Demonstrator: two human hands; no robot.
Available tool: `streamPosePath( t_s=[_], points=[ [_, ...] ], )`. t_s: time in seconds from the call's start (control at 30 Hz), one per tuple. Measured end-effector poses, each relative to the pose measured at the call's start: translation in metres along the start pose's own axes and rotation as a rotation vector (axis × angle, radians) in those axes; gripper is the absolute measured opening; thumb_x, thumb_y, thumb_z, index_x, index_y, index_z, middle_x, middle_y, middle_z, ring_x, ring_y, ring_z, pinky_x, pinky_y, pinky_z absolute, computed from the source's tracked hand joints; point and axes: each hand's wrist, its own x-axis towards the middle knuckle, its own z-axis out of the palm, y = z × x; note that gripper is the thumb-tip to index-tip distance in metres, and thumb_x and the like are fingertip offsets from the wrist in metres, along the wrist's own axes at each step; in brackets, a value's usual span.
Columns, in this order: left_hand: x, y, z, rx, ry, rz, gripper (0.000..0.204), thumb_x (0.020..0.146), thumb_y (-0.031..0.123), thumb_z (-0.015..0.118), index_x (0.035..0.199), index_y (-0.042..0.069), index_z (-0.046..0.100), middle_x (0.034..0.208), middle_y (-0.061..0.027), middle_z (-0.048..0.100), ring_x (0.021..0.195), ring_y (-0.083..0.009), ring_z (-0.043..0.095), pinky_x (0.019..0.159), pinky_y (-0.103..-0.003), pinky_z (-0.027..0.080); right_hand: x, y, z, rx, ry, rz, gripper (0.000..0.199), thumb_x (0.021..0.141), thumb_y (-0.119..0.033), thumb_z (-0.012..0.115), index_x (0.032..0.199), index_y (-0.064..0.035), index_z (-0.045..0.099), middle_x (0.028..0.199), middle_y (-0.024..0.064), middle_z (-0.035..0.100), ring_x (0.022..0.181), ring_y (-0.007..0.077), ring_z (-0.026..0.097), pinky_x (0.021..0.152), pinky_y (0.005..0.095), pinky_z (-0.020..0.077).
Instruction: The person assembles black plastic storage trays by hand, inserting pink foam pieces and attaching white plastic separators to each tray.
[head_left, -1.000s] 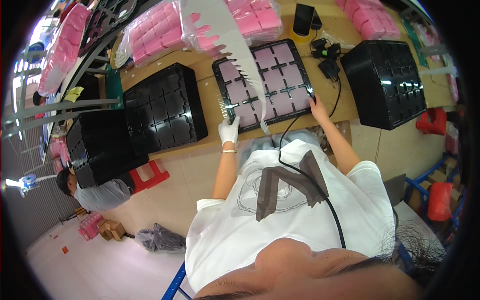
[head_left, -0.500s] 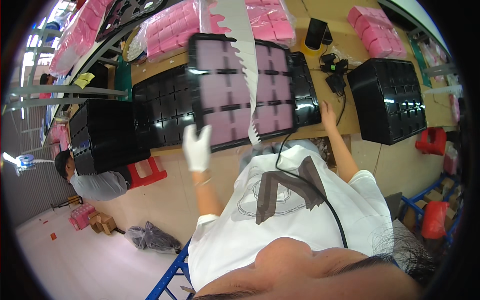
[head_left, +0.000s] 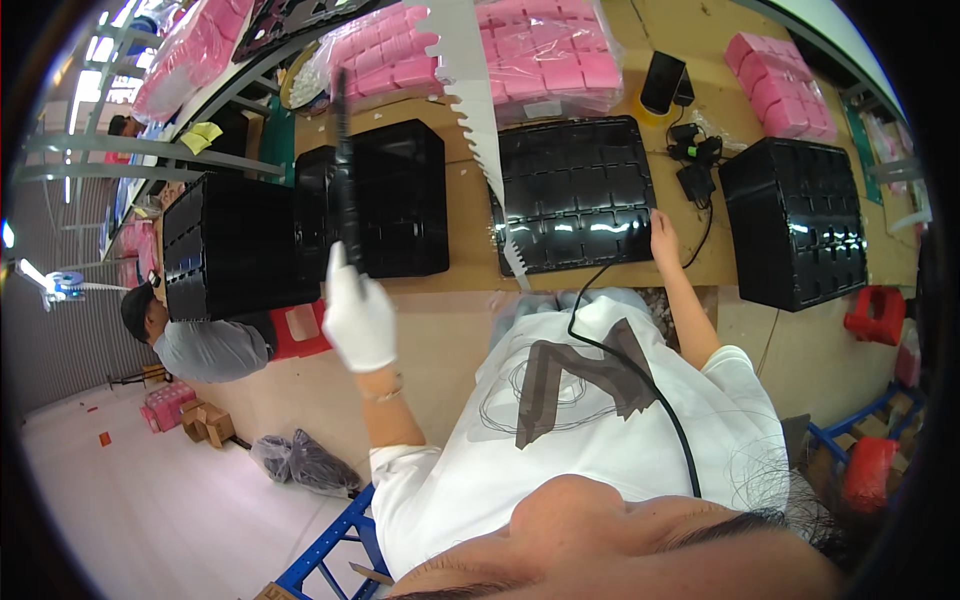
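My left hand point(head_left: 360, 318), in a white glove, grips the near edge of a thin black plastic tray point(head_left: 345, 190). That tray stands nearly edge-on to my view, so its face is hidden. Behind and right of it is a stack of black trays point(head_left: 410, 200) on the table. Straight in front of me a black compartment tray point(head_left: 575, 190) lies flat on the table. My bare right hand point(head_left: 663, 240) is at its right edge, fingers close together against the rim.
Tall black tray stacks stand at the left point(head_left: 230, 245) and right point(head_left: 795, 225) of the cardboard-covered table point(head_left: 470, 265). Bagged pink foam blocks point(head_left: 550, 60) line the back. A phone point(head_left: 663, 85) and black adapters point(head_left: 697, 180) lie right of centre. A seated person point(head_left: 210, 345) is at left.
My left hand has carried its tray leftward and turned it edge-on; before, its pink-filled cells faced me. The flat tray and middle stack are now uncovered. My right hand stays at the flat tray's edge.
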Motion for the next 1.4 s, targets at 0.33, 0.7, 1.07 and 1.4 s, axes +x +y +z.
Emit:
streamPosePath(
  t_s=[0.33,0.7,1.07,1.4],
  points=[
    [-0.056,-0.077,0.227,0.194,-0.293,0.009,0.025,0.096,0.027,0.056,0.093,0.004,0.049,0.144,-0.0255,0.043,0.070,-0.0367,0.068,0.055,-0.045,0.056,-0.003,0.003,0.014,0.019,0.002,-0.071,0.046,0.102,-0.040,0.044,0.122,-0.0011,0.059,0.124,0.0198,0.061,0.119,0.0343,0.056,0.101,0.0369,0.0415],
    [-0.036,-0.040,0.200,-0.074,-0.468,0.251,0.045,0.084,0.035,0.072,0.107,-0.001,0.057,0.136,-0.0252,0.050,0.093,-0.0361,0.067,0.081,-0.043,0.055,-0.012,-0.056,0.013,-0.052,0.090,-0.418,0.027,0.098,-0.023,0.054,0.113,-0.0011,0.063,0.122,0.0174,0.062,0.115,0.0331,0.058,0.099,0.0375,0.0437],
    [-0.101,0.015,0.257,-1.449,-0.816,-0.661,0.036,0.101,0.024,0.051,0.123,-0.002,0.062,0.111,-0.0106,0.068,0.081,-0.0111,0.060,0.074,-0.024,0.050,-0.065,-0.090,0.135,0.556,-1.172,0.086,0.027,0.093,-0.011,0.063,0.118,0.0008,0.062,0.112,0.0089,0.068,0.102,0.0150,0.064,0.093,0.0288,0.0498],
    [-0.116,0.002,0.258,-1.146,-0.938,-0.769,0.029,0.088,0.029,0.072,0.105,0.005,0.070,0.073,0.0054,0.055,0.058,-0.0023,0.043,0.050,-0.020,0.029,-0.084,-0.094,0.146,0.395,-0.902,-0.002,0.014,0.079,-0.008,0.079,0.085,-0.0012,0.068,0.086,0.0050,0.071,0.078,0.0077,0.063,0.071,0.0232,0.0506]
  ],
)
